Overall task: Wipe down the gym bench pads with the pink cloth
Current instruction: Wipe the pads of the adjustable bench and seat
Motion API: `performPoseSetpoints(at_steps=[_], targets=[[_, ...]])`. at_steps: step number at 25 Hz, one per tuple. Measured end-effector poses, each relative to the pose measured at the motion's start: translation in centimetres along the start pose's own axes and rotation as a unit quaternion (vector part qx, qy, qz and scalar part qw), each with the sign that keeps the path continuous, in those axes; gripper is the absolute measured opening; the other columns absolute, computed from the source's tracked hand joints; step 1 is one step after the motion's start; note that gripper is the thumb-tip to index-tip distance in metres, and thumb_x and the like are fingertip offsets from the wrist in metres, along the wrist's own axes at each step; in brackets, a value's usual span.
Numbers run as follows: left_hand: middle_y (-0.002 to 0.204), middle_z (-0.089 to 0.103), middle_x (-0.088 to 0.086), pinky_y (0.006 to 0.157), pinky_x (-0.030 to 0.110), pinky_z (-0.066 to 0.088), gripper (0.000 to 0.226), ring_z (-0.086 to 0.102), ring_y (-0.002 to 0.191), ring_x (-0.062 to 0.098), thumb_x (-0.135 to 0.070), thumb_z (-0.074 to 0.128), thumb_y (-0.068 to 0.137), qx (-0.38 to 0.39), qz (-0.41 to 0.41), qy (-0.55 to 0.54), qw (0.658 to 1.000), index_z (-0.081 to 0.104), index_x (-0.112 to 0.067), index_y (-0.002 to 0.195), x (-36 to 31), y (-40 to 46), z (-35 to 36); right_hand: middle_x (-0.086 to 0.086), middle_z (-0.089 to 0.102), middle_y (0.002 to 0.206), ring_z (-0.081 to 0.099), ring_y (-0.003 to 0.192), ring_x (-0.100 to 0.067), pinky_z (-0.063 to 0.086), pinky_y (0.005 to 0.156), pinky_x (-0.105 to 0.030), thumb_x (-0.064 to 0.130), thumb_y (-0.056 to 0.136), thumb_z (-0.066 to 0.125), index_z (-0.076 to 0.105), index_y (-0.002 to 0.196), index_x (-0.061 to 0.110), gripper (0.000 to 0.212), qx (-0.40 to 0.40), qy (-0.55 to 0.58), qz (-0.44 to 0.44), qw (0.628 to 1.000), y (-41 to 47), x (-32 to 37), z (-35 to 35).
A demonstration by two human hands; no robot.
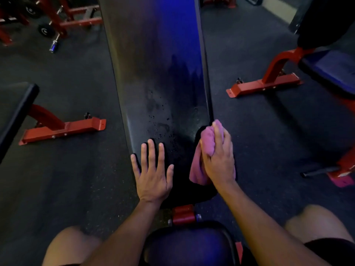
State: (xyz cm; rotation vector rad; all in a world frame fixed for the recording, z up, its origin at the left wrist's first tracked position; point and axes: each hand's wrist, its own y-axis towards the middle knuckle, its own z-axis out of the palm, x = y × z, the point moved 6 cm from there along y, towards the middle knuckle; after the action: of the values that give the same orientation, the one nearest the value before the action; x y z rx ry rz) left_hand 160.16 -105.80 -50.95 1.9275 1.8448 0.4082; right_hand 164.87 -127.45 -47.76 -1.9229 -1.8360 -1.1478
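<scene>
A long black back pad (153, 70) of the gym bench runs away from me up the middle, with water droplets near its lower end. My left hand (152, 173) lies flat on the pad's near end, fingers spread. My right hand (219, 160) grips a bunched pink cloth (206, 148) at the pad's lower right edge, and the cloth's tail hangs down beside my wrist. The seat pad (184, 246) lies between my knees at the bottom, joined by a red hinge (183, 214).
Red-framed benches stand on the dark rubber floor: one at the left (63, 129), one at the right (269, 83). A red rack with a barbell and plates (51, 29) is at the far left. Something pink (342, 181) lies on the floor at right.
</scene>
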Motion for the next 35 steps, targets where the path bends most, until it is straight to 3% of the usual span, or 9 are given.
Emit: performPoseSetpoints(at_steps=[3, 6, 8, 12, 17, 20, 24, 31, 35], targets=[[0.173, 0.016, 0.013, 0.126, 0.065, 0.014, 0.069, 0.015, 0.16, 0.033, -0.05, 0.032, 0.107, -0.009, -0.007, -0.008, 1.0, 0.023, -0.016, 0.166, -0.2, 0.1, -0.2, -0.006, 0.027, 0.165, 0.046, 0.135, -0.034, 0.048, 0.102, -0.056, 0.034, 0.097, 0.052, 0.018, 0.16, 0.031, 0.072, 0.036, 0.003, -0.004, 0.999, -8.3, -3.9, 1.1], [0.173, 0.017, 0.013, 0.126, 0.064, 0.014, 0.069, 0.015, 0.16, 0.032, -0.051, 0.031, 0.107, -0.011, 0.001, -0.007, 1.0, 0.024, -0.015, 0.165, -0.2, -0.1, -0.1, 0.011, 0.041, 0.154, 0.052, 0.133, -0.016, 0.05, 0.103, -0.051, 0.058, 0.093, 0.055, 0.027, 0.155, 0.038, 0.07, 0.094, 0.156, 0.123, 0.976, -12.3, -6.8, 1.1], [0.173, 0.017, 0.013, 0.126, 0.064, 0.014, 0.068, 0.015, 0.16, 0.032, -0.05, 0.031, 0.107, -0.016, -0.005, -0.007, 1.0, 0.025, -0.016, 0.165, -0.2, -0.1, -0.2, 0.019, 0.044, 0.147, 0.049, 0.132, -0.004, 0.046, 0.11, -0.043, 0.06, 0.095, 0.05, 0.036, 0.151, 0.034, 0.063, 0.061, 0.17, 0.143, 0.973, -10.3, -6.0, 0.7], [0.173, 0.015, 0.012, 0.127, 0.063, 0.013, 0.066, 0.013, 0.161, 0.031, -0.047, 0.031, 0.107, -0.018, 0.0, -0.005, 1.0, 0.022, -0.017, 0.166, -0.4, 0.1, -0.3, 0.007, 0.05, 0.145, 0.049, 0.127, -0.003, 0.041, 0.109, -0.025, 0.054, 0.101, 0.046, 0.043, 0.148, 0.021, 0.057, 0.001, 0.147, 0.086, 0.985, -1.3, -2.4, -0.5], [0.173, 0.018, 0.013, 0.125, 0.065, 0.016, 0.067, 0.015, 0.161, 0.031, -0.047, 0.032, 0.107, -0.034, 0.007, -0.007, 0.999, 0.023, -0.017, 0.166, -0.3, -0.2, -0.2, 0.007, 0.047, 0.147, 0.052, 0.13, -0.012, 0.048, 0.104, -0.037, 0.032, 0.103, 0.057, 0.04, 0.148, 0.027, 0.048, -0.024, 0.127, 0.032, 0.991, 0.4, -0.6, -1.0], [0.172, 0.019, 0.014, 0.125, 0.065, 0.016, 0.067, 0.015, 0.16, 0.032, -0.047, 0.033, 0.107, -0.035, 0.003, -0.016, 0.999, 0.022, -0.017, 0.166, -0.2, -0.2, -0.2, 0.009, 0.038, 0.155, 0.049, 0.136, -0.016, 0.05, 0.106, -0.046, 0.024, 0.101, 0.062, 0.035, 0.149, 0.037, 0.056, 0.037, 0.158, 0.039, 0.986, -7.6, -4.5, 0.1], [0.172, 0.02, 0.015, 0.125, 0.065, 0.016, 0.067, 0.016, 0.16, 0.032, -0.047, 0.035, 0.107, -0.036, 0.006, -0.008, 0.999, 0.026, -0.016, 0.165, -0.1, -0.2, -0.1, 0.002, 0.034, 0.154, 0.06, 0.115, -0.021, 0.062, 0.075, -0.048, 0.024, 0.094, 0.07, 0.023, 0.154, 0.036, 0.077, 0.14, 0.115, 0.029, 0.983, -12.4, -7.7, 0.6], [0.173, 0.016, 0.013, 0.126, 0.064, 0.013, 0.066, 0.014, 0.161, 0.031, -0.046, 0.036, 0.106, -0.032, 0.004, -0.013, 0.999, 0.027, -0.016, 0.165, -0.1, -0.1, -0.2, 0.005, 0.047, 0.144, 0.058, 0.123, -0.016, 0.055, 0.095, -0.045, 0.028, 0.099, 0.064, 0.031, 0.15, 0.033, 0.061, 0.085, 0.105, 0.04, 0.99, -5.5, -3.8, -1.5], [0.173, 0.018, 0.011, 0.127, 0.061, 0.015, 0.064, 0.016, 0.16, 0.028, -0.045, 0.035, 0.107, -0.028, 0.003, -0.005, 1.0, 0.03, -0.017, 0.164, -0.4, -0.2, -0.6, 0.006, 0.047, 0.14, 0.061, 0.117, -0.023, 0.055, 0.085, -0.045, 0.021, 0.091, 0.065, 0.036, 0.147, 0.033, 0.064, 0.147, -0.017, 0.047, 0.988, -6.0, -2.7, -3.5]])
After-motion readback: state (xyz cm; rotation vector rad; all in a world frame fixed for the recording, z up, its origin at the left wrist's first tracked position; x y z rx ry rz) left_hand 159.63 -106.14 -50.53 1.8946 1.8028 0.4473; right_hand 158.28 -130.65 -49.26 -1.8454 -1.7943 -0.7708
